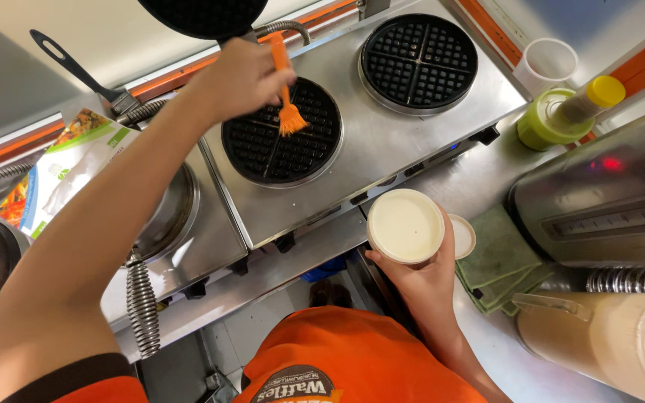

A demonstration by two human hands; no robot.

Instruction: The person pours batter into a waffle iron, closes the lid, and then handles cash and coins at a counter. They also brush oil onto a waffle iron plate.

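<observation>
Your left hand [240, 78] grips the brush [287, 89], handle upright, bristles touching the near waffle plate [281, 145]. Your right hand [419, 272] cups the batter cup [406, 225], nearer you, rightward.

I see my left hand [237, 78] and right hand [419, 280], both bare: no gloves, rings or watch in view. Forearms bare too. I'm wearing an orange short-sleeved shirt [337, 351]. The left sleeve [76, 380] ends in a dark brown band at the cuff. A dark round badge [293, 386] with pale lettering sits on the shirt front, cut off by the bottom edge.
</observation>
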